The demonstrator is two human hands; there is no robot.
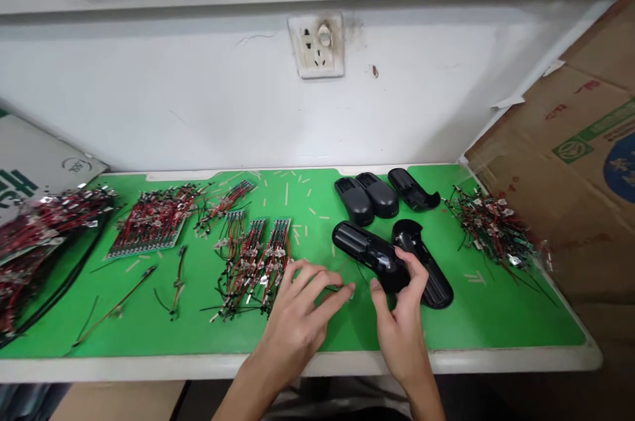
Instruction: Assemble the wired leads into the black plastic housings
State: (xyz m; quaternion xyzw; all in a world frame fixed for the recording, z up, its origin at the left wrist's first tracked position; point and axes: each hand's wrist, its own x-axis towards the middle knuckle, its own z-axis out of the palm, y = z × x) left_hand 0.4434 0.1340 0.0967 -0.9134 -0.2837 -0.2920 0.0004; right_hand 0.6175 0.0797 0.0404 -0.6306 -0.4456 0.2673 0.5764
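My right hand (404, 315) grips the rounded end of a glossy black plastic shell (364, 245), thumb on the near side and fingers over the far side. The shell lies tilted over the green mat with its long hollow facing up. Left of it, my left hand (307, 308) has thumb and index finger brought together at the tips. A thin dark wire (331, 288) shows between these two fingers, and its ends are hard to make out. Just behind my right hand lies a second glossy black shell (431, 269). Wired circuit strips (253, 255) lie beside my left hand.
Several black shells (384, 199) lie at the back. Wired boards (153, 216) and a heap of wires (40, 229) are at left, another wire heap (496, 229) at right. A cardboard box (570, 163) borders the right side; a socket (317, 47) is on the wall.
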